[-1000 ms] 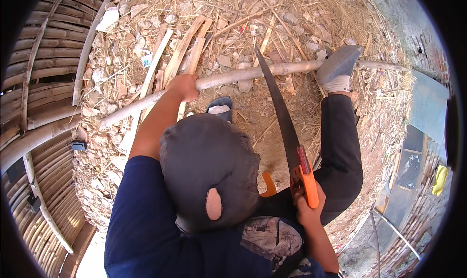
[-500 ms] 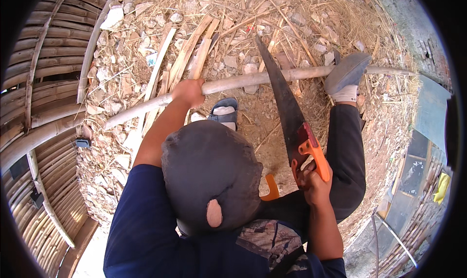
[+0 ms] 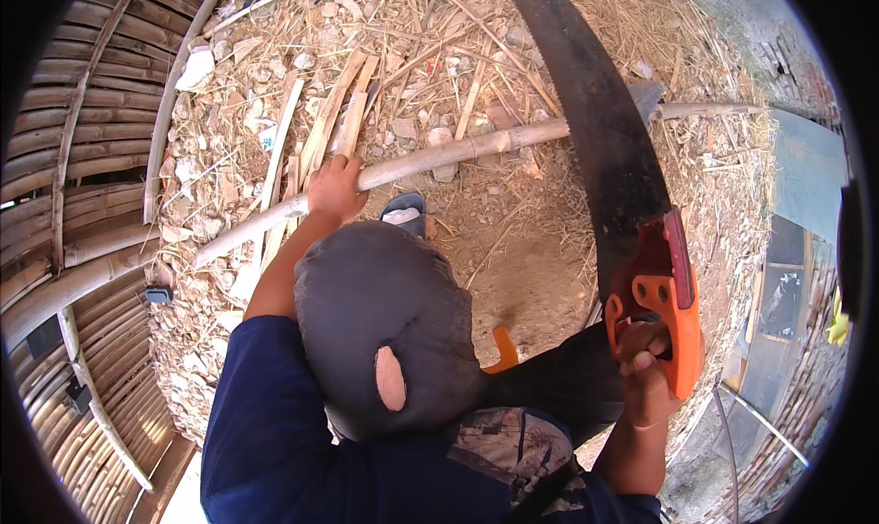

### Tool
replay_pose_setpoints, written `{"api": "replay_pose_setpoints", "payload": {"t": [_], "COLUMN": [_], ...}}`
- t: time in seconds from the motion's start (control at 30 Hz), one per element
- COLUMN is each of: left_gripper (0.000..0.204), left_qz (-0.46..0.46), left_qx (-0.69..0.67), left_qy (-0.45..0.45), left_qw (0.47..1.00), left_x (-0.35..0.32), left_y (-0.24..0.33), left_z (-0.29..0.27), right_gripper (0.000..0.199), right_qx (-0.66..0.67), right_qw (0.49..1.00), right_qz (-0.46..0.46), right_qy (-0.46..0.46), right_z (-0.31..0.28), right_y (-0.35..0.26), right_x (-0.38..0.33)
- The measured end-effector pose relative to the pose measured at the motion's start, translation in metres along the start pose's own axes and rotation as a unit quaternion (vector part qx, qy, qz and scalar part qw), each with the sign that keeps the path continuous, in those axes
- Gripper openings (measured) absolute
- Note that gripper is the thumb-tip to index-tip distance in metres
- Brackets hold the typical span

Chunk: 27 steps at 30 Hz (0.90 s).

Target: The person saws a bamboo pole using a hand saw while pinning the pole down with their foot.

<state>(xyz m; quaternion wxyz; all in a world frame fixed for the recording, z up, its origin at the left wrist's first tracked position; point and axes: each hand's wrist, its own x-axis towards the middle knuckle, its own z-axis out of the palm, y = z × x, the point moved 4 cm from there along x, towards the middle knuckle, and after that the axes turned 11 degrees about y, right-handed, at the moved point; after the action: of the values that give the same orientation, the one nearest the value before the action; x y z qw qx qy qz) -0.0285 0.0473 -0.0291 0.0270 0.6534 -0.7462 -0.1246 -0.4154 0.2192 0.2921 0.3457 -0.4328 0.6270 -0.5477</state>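
My left hand point(image 3: 338, 191) is closed around a pale bamboo pole point(image 3: 458, 150), which lies slantwise above the ground. In my right hand point(image 3: 652, 377) is a handsaw point(image 3: 613, 130) with an orange handle and a long dark blade. The fingers pass through the handle's opening. The blade points away from me and crosses in front of the pole's right part, nearer the camera; whether it touches the pole I cannot tell. Behind the blade, a grey shoe point(image 3: 646, 95) shows only in part by the pole.
Split bamboo strips point(image 3: 339, 107) lie beyond my left hand among stones and straw. A dark rounded shape point(image 3: 385, 286) with a small hole fills the near middle, beside an orange curved piece point(image 3: 502, 350). Bamboo slat walling point(image 3: 105, 121) stands left; a grey wall point(image 3: 778, 57) stands right.
My right hand has moved right and slightly down with the handsaw, which now looks larger and closer. The blade now covers most of the right shoe. My left hand stays on the bamboo pole.
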Motion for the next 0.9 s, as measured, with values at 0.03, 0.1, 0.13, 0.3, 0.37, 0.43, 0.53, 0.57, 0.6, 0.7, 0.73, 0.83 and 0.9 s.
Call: {"api": "replay_pose_setpoints", "payload": {"t": [0.03,0.1,0.13,0.3,0.37,0.43,0.53,0.57,0.6,0.7,0.73,0.83,0.9], "left_gripper": [0.058,0.062,0.061,0.047,0.042,0.041,0.048,0.049,0.05,0.051,0.051,0.048,0.044], "left_qz": [0.019,0.049,0.039,-0.039,-0.03,0.0,0.042,0.027,0.012,-0.017,-0.024,-0.041,-0.061], "left_qx": [0.003,-0.005,0.007,0.088,0.022,-0.081,-0.105,-0.101,-0.098,-0.083,-0.077,-0.034,-0.026], "left_qy": [0.048,0.106,0.092,-0.041,-0.105,-0.166,-0.2,-0.197,-0.193,-0.192,-0.193,-0.183,-0.178], "left_qw": [0.999,0.993,0.995,0.995,0.994,0.983,0.973,0.975,0.976,0.978,0.978,0.982,0.982], "left_x": [-0.006,-0.012,-0.009,0.013,0.016,0.015,0.019,0.019,0.019,0.017,0.016,0.015,0.013], "left_y": [0.005,0.017,0.02,-0.001,0.003,0.026,0.003,0.0,-0.003,-0.001,0.004,0.007,0.009], "left_z": [-0.004,0.003,0.011,0.032,0.021,-0.02,-0.001,0.006,0.012,0.008,0.004,-0.002,0.002], "right_gripper": [0.024,0.024,0.025,0.023,0.023,0.021,0.02,0.017,0.016,0.01,0.01,0.01,0.01], "right_qx": [-0.022,-0.022,-0.022,-0.086,-0.081,-0.077,-0.074,-0.089,-0.099,-0.155,-0.166,-0.173,-0.172], "right_qw": [0.999,0.998,0.997,0.992,0.989,0.982,0.983,0.98,0.979,0.969,0.969,0.968,0.968], "right_qz": [-0.047,-0.054,-0.057,0.022,0.073,0.117,0.139,0.151,0.156,0.185,0.179,0.179,0.184], "right_qy": [-0.01,0.023,0.039,0.087,0.105,0.128,0.098,0.099,0.08,0.045,0.039,0.016,0.003], "right_z": [-0.007,-0.03,-0.037,-0.049,-0.048,-0.049,-0.036,-0.031,-0.025,-0.01,-0.009,-0.001,0.004], "right_y": [-0.007,-0.003,-0.003,0.008,0.006,0.003,0.01,0.014,0.019,0.031,0.035,0.055,0.061], "right_x": [0.0,-0.013,-0.021,-0.052,-0.067,-0.081,-0.085,-0.083,-0.081,-0.075,-0.075,-0.071,-0.069]}}
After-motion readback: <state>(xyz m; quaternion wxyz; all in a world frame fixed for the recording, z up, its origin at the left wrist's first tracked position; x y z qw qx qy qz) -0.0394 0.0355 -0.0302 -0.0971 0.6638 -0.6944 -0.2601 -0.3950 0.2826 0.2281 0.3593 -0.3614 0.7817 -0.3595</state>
